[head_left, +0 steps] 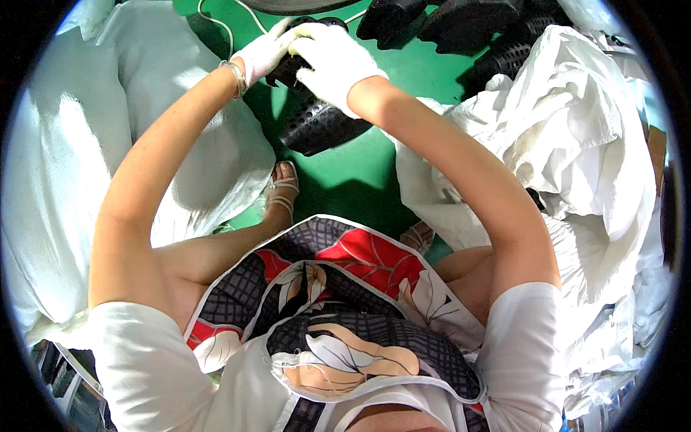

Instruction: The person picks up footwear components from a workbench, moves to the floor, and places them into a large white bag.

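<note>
Both my hands wear white knit gloves and meet at the far side, arms stretched forward. My left hand [266, 54] is closed on the left side of a black moulded piece [288, 70]. My right hand [335, 66] curls over the same piece from the right, its fingertips close to the left hand's. The gloves hide much of the piece, so its exact kind does not show. Just below the right hand is a black dimpled piece [324, 128], shaped like a shoe sole; whether it joins the held one I cannot tell.
Several black moulded pieces [471, 25] lie at the far right on the green floor [345, 183]. Large white sacks [194, 122] stand at left, and crumpled white cloth [547, 137] is heaped at right. A pale cord [229, 29] runs near my left hand.
</note>
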Available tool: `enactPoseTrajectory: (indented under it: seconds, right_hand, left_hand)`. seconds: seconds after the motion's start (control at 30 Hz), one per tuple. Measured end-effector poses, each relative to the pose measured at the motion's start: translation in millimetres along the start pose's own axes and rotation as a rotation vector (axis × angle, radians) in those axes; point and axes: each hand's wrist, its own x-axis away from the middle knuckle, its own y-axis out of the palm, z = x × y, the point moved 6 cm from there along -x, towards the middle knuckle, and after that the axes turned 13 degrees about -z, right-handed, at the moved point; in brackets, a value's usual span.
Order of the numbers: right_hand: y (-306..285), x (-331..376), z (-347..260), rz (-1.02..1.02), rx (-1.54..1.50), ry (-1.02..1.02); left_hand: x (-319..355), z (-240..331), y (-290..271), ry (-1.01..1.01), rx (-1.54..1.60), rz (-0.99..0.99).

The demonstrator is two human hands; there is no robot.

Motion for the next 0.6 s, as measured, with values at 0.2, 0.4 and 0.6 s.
enactPoseTrajectory:
  seconds: [0.2, 0.4, 0.6]
  right_hand:
    - [-1.1, 9.9, 22.1, -0.049, -0.096, 0.031]
    - [-4.7, 0.3, 21.2, -0.132, -0.098, -0.012]
    - [-18.4, -5.7, 29.3, -0.248, -0.229, 0.093]
  left_hand:
    - [-11.0, 8.4, 1.2, -0.061, -0.008, 0.048]
    - [1.1, 13.8, -17.6, -0.236, -0.261, 0.027]
    - [25.7, 64.8, -34.4, -0.505, -0.257, -0.302]
